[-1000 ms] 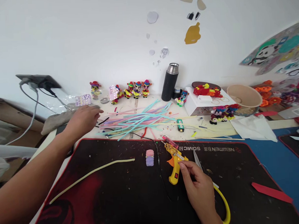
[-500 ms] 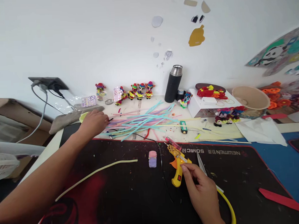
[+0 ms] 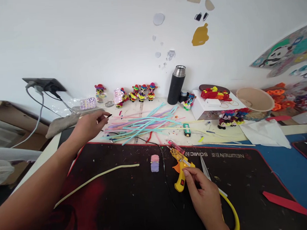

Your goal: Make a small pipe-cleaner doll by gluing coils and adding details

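Note:
My left hand (image 3: 91, 125) is raised over the table's left side, thumb and forefinger pinching a small black piece (image 3: 109, 115). It is just left of the loose pile of pastel pipe cleaners (image 3: 146, 123). My right hand (image 3: 205, 193) has its fingertips together at the handle of the yellow glue gun (image 3: 181, 176), which lies on the black mat; what the fingertips hold, if anything, is hidden. A pink and purple fuzzy block (image 3: 155, 163) lies left of the gun. One pale yellow pipe cleaner (image 3: 95, 177) stretches across the mat. Scissors (image 3: 229, 201) lie partly under my right hand.
Small fuzzy dolls (image 3: 142, 93) and a black flask (image 3: 177, 84) stand along the wall. At the right are a white box (image 3: 207, 108), a beige bowl (image 3: 256, 99) and a red strip (image 3: 284, 202). A black cord (image 3: 164, 168) crosses the mat.
My left hand has pulled back slightly to the left and its thumb now shows. The yellow round thing beside it is no longer visible. The whole view has shifted slightly.

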Available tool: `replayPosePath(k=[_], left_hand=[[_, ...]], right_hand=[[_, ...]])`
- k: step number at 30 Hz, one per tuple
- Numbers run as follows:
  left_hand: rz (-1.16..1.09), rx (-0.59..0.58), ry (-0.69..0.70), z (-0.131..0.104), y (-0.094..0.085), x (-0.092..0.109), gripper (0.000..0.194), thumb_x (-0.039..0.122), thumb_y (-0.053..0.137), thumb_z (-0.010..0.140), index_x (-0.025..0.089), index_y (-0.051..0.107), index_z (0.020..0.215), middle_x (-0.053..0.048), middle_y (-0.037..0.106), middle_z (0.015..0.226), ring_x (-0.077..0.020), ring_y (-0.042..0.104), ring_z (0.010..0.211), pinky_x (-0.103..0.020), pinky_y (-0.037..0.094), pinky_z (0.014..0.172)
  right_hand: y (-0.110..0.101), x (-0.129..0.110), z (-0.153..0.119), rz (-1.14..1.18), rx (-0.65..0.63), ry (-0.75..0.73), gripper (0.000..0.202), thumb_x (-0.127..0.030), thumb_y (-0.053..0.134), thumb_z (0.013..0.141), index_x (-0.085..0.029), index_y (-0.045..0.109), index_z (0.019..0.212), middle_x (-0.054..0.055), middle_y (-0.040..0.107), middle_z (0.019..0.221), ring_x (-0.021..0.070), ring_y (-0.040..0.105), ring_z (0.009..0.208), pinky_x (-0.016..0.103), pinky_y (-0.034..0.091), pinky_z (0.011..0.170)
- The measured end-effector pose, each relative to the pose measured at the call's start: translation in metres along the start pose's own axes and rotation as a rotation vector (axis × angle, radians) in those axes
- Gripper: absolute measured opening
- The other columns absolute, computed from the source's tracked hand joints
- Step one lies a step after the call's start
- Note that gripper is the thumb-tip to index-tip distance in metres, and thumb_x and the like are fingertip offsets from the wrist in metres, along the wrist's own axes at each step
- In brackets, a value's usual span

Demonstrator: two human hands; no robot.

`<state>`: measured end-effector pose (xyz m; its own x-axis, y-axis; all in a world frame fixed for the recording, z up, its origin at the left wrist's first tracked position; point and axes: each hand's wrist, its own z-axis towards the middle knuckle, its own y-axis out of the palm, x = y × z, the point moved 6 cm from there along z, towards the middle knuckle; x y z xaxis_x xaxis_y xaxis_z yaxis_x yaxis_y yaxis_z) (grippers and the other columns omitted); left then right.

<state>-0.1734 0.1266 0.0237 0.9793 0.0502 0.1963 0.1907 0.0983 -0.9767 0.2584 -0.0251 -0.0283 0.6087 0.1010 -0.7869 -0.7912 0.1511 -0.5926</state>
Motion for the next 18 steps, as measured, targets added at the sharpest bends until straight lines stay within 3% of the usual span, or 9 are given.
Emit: replayPosePath(k=[3,5,10,18], left_hand=[[-0.305,-0.043,-0.031,-0.015,0.007,0.017,0.040,0.048,0.054,0.092,0.021,0.073,0.115,-0.003,0.080,0.086,-0.0235,0.070,0.077,-0.031,0.050,0.070],[-0.446,-0.105,0.021,-0.029,0.012,0.042,0.039,0.052,0.057,0.091,0.021,0.074,0.106,-0.003,0.080,0.084,-0.0223,0.069,0.074,-0.030,0.050,0.068],[-0.606,-0.242,0.218,-0.066,0.020,0.108,0.031,0.050,0.055,0.098,0.024,0.070,0.090,0.000,0.074,0.078,-0.0200,0.065,0.072,-0.029,0.048,0.066],[-0.788,-0.405,0.387,-0.080,0.031,0.162,0.021,0.040,0.055,0.102,0.025,0.068,0.096,0.002,0.067,0.073,-0.0161,0.060,0.064,-0.028,0.044,0.062]], right_hand=[[0.000,0.001,-0.001,-0.003,0.013,-0.011,0.039,-0.054,0.059,0.104,-0.023,0.080,0.091,0.003,0.080,0.070,0.0214,0.075,0.057,0.027,0.055,0.053],[0.000,0.002,-0.001,-0.005,0.013,-0.009,0.037,-0.052,0.059,0.104,-0.023,0.080,0.092,0.003,0.079,0.069,0.0210,0.074,0.056,0.026,0.055,0.053],[0.000,0.002,-0.001,-0.006,0.012,0.013,0.039,-0.054,0.059,0.103,-0.023,0.080,0.092,0.004,0.081,0.074,0.0225,0.077,0.060,0.026,0.057,0.054],[-0.001,0.000,-0.001,0.047,0.041,0.038,0.039,-0.055,0.061,0.102,-0.022,0.080,0.092,0.005,0.081,0.074,0.0231,0.076,0.061,0.026,0.058,0.054]])
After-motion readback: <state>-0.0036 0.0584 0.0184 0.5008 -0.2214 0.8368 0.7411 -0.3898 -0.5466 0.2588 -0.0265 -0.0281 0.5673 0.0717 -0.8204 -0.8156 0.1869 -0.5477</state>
